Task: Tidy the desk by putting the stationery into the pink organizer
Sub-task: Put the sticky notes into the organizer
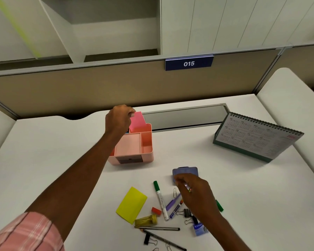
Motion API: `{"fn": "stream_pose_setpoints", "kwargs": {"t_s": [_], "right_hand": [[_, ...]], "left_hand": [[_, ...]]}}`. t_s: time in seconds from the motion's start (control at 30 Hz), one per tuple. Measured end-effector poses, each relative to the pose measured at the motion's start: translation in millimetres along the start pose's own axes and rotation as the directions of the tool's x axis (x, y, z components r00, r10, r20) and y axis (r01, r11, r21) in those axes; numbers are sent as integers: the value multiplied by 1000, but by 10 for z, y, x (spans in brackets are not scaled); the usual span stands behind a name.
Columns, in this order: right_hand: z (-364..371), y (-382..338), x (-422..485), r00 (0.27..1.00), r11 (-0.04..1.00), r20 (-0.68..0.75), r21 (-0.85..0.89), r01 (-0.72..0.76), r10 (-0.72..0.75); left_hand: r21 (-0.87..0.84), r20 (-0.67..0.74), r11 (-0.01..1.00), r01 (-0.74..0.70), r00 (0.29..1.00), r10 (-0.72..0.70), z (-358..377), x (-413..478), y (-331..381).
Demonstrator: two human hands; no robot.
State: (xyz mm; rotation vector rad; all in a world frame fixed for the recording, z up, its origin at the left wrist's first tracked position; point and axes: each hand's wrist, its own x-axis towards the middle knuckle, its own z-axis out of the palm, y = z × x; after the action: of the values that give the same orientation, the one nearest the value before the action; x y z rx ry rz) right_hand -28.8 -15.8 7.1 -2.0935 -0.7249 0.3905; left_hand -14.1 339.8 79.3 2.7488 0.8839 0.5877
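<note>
The pink organizer (146,142) stands mid-desk with several open compartments. My left hand (119,118) is shut on a pink sticky-note pad (137,121), holding it tilted over the organizer's back compartment. My right hand (194,192) reaches over the pile of stationery, its fingers on a blue-purple stapler-like box (186,172); the grip is partly hidden. Loose on the desk lie a yellow sticky pad (131,204), a green-capped white marker (160,200), a purple pen (172,202), a red eraser (156,211), a yellow-olive tube (146,220), black pens (158,228) and binder clips (187,212).
A desk calendar (257,136) stands at the right. A grey cable tray cover (185,116) runs along the desk's back edge under the beige partition with a "015" sign (188,63). A small blue-white box (198,229) lies near my right wrist.
</note>
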Motion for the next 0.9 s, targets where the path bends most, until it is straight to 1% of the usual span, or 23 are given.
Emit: {"fn": "stream_pose_setpoints", "kwargs": {"t_s": [0.2, 0.33, 0.47, 0.6, 0.77, 0.83, 0.9], "right_hand": [[49, 8, 34, 999, 999, -6, 0, 37, -37], [87, 16, 15, 1000, 1000, 13, -26, 11, -10], [118, 9, -15, 999, 998, 52, -59, -4, 7], [191, 3, -40, 997, 998, 73, -70, 4, 1], [259, -42, -63, 994, 995, 110, -98, 29, -18], [282, -67, -66, 992, 994, 123, -104, 24, -11], [305, -102, -71, 991, 991, 132, -129, 31, -14]], "left_hand": [[-31, 110, 999, 23, 994, -19, 138, -57, 36], [-48, 103, 996, 68, 993, -63, 223, -78, 69], [-55, 129, 996, 64, 990, -57, 268, -69, 55], [-63, 120, 997, 36, 992, -28, 289, -60, 47], [-59, 151, 998, -32, 988, 41, 331, -23, 49], [-69, 144, 997, -35, 989, 44, 350, -28, 49], [-77, 121, 997, -10, 992, 19, 366, -35, 35]]}}
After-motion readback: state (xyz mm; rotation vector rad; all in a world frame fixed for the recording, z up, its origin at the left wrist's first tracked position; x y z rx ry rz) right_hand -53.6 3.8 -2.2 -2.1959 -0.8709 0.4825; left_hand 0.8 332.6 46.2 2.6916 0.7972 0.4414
